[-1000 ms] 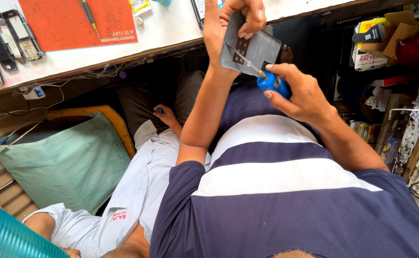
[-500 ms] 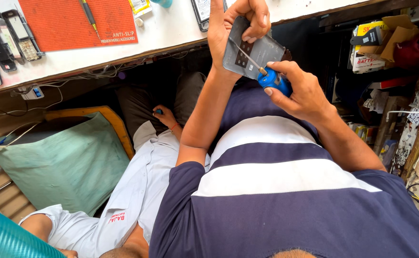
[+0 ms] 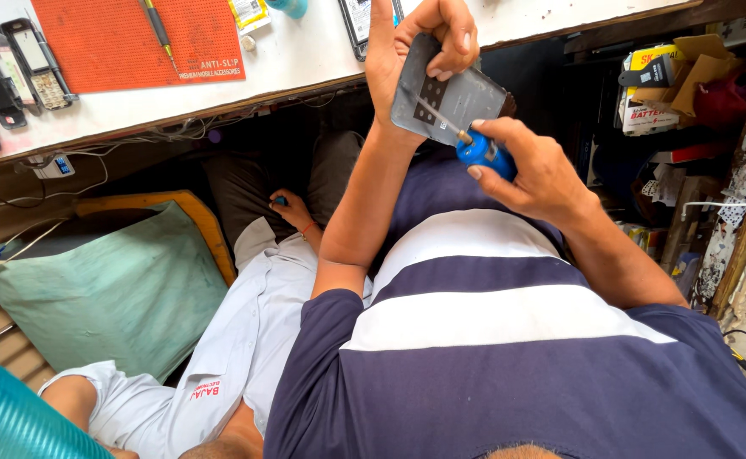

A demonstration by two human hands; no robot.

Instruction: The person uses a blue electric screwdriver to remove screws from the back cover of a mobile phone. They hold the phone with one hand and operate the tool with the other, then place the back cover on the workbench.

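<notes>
My left hand (image 3: 407,51) holds up a grey mobile phone body (image 3: 466,98), back side toward me, just below the table edge. My right hand (image 3: 534,170) grips a screwdriver with a blue handle (image 3: 485,155). Its thin metal shaft reaches up and left, and the tip rests on the phone body's dark recess (image 3: 431,95). Both forearms rise from my navy and white striped shirt.
A white table (image 3: 305,59) carries an orange mat (image 3: 118,42), a green screwdriver (image 3: 159,30) and several dismantled phones (image 3: 16,59). Another person in a white shirt (image 3: 245,340) sits at my left beside a green cushion (image 3: 110,289). Boxes (image 3: 662,85) crowd the right.
The phone body and both hands have shifted slightly up and right in view. The screwdriver stays against the phone.
</notes>
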